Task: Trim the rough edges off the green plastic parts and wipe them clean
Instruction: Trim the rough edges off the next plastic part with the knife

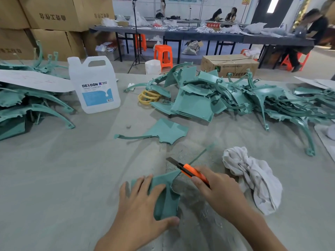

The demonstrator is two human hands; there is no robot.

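Grey table, heaped green parts, cardboard boxes, orange stool behind

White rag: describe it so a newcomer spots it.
From the green parts heap at the right of the table, come nearer to the right hand gripping the orange knife. The rag lies right of it: crumpled white cloth, not hard green plastic.

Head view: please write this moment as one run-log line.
step: trimming | left grip: holds green part | right grip: holds orange knife, blade out | white rag: on table, unheld
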